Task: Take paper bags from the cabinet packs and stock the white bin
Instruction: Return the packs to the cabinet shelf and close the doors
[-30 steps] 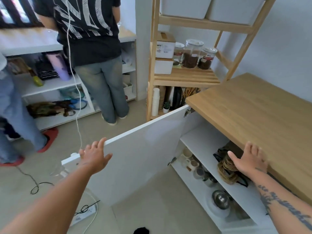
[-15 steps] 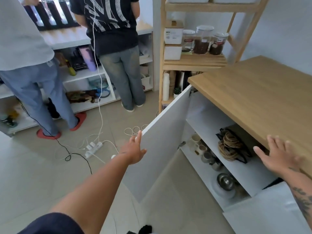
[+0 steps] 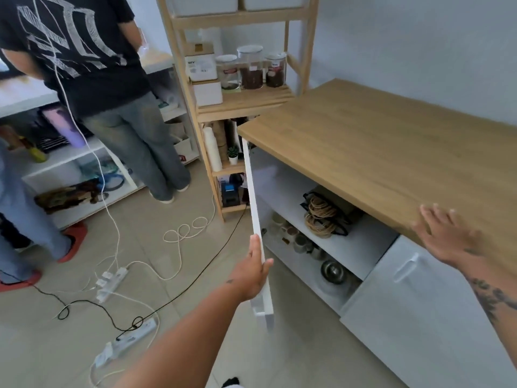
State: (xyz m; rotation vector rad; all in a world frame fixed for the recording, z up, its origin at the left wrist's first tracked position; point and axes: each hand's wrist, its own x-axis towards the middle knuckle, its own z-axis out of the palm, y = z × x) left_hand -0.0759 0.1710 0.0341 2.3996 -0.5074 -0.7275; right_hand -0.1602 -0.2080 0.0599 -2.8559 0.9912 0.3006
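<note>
The white cabinet door [image 3: 253, 197] stands wide open, seen edge-on. My left hand [image 3: 251, 275] grips its outer edge, thumb on one side and fingers on the other. On the upper shelf inside lies a dark-wrapped pack of paper bags [image 3: 321, 219] with coiled twine handles. With fingers spread and nothing in it, my right hand [image 3: 444, 236] hovers at the front edge of the wooden countertop [image 3: 377, 152], to the right of the pack. Two white bins [image 3: 207, 4] sit on top of the wooden rack, partly cut off by the frame.
Cups and metal bowls [image 3: 331, 271] fill the lower cabinet shelf. The right cabinet door [image 3: 405, 267] is closed. The wooden rack [image 3: 243, 99] holds jars and boxes. Two people [image 3: 112, 79] stand at the left. Cables and power strips [image 3: 112, 281] cross the floor.
The door has swung further open under my left hand, from half open to edge-on. My right hand has drifted right along the countertop edge, away from the bag pack.
</note>
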